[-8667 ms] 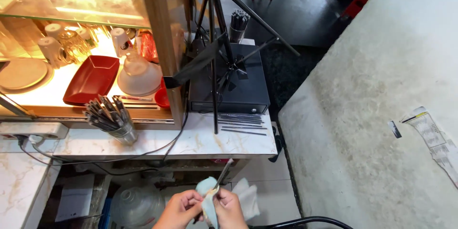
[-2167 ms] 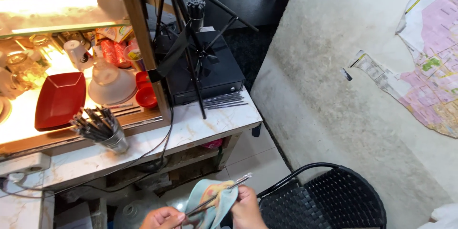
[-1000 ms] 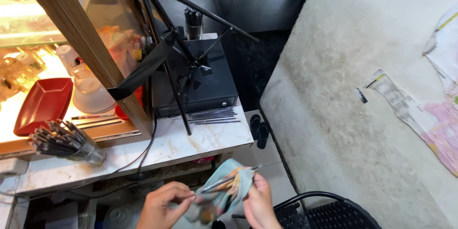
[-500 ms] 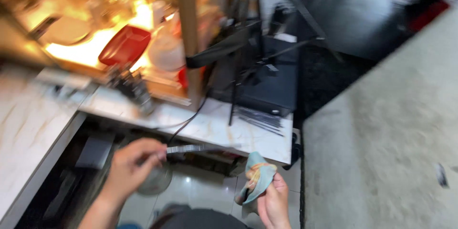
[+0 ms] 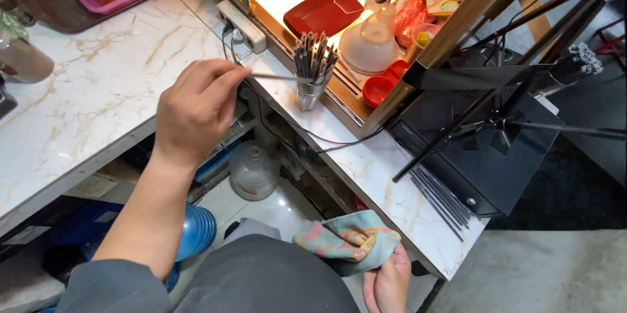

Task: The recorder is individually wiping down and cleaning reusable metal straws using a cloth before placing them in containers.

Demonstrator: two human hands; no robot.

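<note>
My left hand reaches out over the marble counter and pinches a thin metal chopstick. The chopstick's far end points at a metal cup crammed with several dark chopsticks. My right hand stays low near my lap, closed on a crumpled pale blue patterned cloth.
A lit display shelf holds a red square dish, a white funnel-shaped lid and small red bowls. A black tripod stands over a black box. Loose metal chopsticks lie on the counter. A power strip and a clear jug are nearby.
My view swung left toward the counter. My left hand carried one chopstick away from the cloth and up toward the cup. My right hand dropped lower with the cloth.
</note>
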